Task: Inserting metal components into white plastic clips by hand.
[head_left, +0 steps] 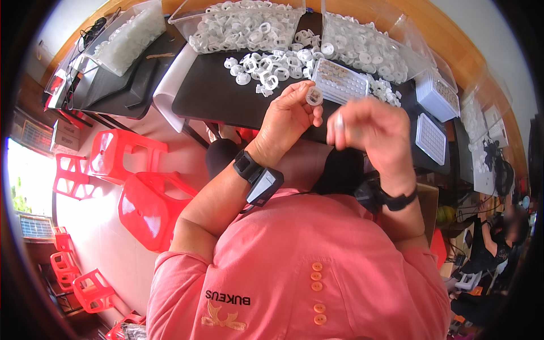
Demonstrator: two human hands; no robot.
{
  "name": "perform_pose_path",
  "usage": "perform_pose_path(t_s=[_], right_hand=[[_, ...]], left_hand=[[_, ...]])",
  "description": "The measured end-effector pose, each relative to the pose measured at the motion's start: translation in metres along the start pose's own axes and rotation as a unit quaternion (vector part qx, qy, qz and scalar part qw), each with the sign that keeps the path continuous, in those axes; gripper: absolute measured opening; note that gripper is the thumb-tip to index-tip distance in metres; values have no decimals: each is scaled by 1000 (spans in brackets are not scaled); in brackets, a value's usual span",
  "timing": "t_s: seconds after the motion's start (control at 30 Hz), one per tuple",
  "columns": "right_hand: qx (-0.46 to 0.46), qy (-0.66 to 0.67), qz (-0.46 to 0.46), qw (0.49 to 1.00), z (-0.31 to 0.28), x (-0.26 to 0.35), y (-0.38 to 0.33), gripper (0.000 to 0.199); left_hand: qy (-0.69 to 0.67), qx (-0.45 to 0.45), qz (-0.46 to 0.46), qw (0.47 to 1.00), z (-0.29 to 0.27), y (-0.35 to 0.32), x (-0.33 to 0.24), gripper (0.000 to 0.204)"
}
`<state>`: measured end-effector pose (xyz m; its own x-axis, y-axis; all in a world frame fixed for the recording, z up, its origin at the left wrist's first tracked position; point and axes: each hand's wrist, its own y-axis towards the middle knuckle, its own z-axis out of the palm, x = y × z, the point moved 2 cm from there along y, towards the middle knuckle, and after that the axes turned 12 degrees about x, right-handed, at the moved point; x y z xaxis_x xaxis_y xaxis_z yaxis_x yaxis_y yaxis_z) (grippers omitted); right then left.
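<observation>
One white piece (314, 97) is pinched in the left hand (290, 113); the right hand (374, 133) curls nearby. I can't tell its hold.

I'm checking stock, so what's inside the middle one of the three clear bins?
The middle clear bin holds a heap of white plastic parts, many ring-shaped. Only the outer layer shows; the parts cover whatever lies deeper and the bin's floor.

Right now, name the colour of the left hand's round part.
The round part is whitish, as the head view shows.
</observation>
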<state>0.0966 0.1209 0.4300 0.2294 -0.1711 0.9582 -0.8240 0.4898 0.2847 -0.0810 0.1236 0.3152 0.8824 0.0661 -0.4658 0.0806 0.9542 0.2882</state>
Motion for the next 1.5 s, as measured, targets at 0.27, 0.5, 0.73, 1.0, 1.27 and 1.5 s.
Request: perform_pose_path(t_s=[0.27, 0.5, 0.73, 1.0, 1.27, 1.5], right_hand=[[508, -195, -168, 822, 64, 104, -9, 22], [482, -233, -331, 777, 77, 111, -8, 19], [385, -218, -338, 831, 45, 99, 13, 15], [-55, -463, -195, 863, 0, -22, 28, 26], [-83, -509, -155, 843, -6, -65, 37, 23], [-114, -396, -162, 897, -1, -72, 37, 19]], left_hand=[[-4, 8, -33, 999, -1, 1, -3, 34], [-31, 32, -67, 997, 7, 10, -1, 35], [-40, 4, -56, 998, -16, -11, -15, 34], [-18, 17, -99, 995, 3, 4, -8, 38], [-23, 5, -105, 994, 3, 2, -7, 42], [-21, 62, -80, 995, 3, -7, -7, 42]])
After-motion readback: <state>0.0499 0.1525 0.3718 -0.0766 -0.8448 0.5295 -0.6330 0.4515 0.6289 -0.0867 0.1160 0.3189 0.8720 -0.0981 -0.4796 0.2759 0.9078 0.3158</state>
